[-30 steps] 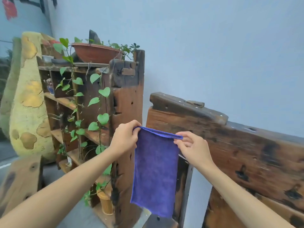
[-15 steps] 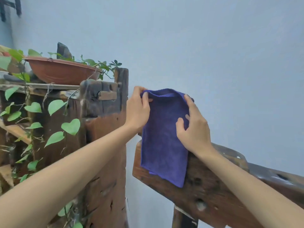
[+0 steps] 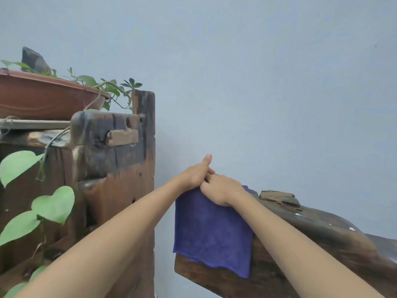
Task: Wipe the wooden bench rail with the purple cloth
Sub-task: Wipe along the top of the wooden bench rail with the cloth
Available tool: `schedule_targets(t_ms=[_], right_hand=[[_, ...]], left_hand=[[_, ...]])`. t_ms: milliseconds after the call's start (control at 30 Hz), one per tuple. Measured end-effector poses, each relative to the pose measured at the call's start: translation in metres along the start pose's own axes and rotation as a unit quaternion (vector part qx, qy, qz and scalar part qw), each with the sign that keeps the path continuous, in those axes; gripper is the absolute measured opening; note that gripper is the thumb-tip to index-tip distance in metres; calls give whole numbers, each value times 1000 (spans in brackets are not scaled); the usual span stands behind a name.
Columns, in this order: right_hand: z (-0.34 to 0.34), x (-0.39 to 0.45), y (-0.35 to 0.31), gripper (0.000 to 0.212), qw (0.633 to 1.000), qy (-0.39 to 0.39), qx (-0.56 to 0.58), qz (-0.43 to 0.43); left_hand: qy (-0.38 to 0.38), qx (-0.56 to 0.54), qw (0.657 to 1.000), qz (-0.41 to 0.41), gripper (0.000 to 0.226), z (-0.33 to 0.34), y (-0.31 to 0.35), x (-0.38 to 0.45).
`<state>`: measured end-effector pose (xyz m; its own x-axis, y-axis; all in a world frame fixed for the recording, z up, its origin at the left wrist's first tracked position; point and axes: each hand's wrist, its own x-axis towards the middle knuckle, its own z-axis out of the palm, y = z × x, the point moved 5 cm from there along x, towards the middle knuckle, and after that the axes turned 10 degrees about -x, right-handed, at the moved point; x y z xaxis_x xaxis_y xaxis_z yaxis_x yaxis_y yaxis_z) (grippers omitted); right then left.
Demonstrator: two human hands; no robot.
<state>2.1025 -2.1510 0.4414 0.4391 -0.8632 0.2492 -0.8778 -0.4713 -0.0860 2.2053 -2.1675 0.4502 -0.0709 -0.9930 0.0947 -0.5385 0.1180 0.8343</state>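
Head view: the purple cloth (image 3: 211, 231) is draped over the end of the wooden bench rail (image 3: 322, 239), just right of the frame's center, its front half hanging down the rail's face to a wavy lower edge. Both hands meet on top of the cloth at the rail's upper edge. The right hand (image 3: 223, 191) lies palm down with fingers curled, pressing the cloth against the wood. The left hand (image 3: 196, 174) touches it from the left, thumb raised; its fingers are hidden behind the right hand, so whether it grips the cloth's far edge cannot be told. The rail runs down toward the lower right of the frame, dark and worn, with a raised wooden block (image 3: 279, 198) just beyond the hands. At the left stand an old wooden shelf (image 3: 120, 173), a terracotta planter (image 3: 47, 95) and trailing green leaves (image 3: 53, 204).

As a judgement, the cloth is set in place but wiping has hardly begun: nearly all of the rail to the right lies ahead of it.
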Motion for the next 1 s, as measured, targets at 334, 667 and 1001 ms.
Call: schedule_targets(t_ms=[334,667,1001], right_hand=[[0,-52,15,48,983,171,-70,-7],[-4,-13,42,63,995,-60,20,77],[-4,-51,74,70,997,-38,13,60]], left_hand=[[-21,239,960,147,87,32,20,-17],[80,-292,951,65,84,-5,24,15],[68,-269,957,-84,45,-6,-49,16]])
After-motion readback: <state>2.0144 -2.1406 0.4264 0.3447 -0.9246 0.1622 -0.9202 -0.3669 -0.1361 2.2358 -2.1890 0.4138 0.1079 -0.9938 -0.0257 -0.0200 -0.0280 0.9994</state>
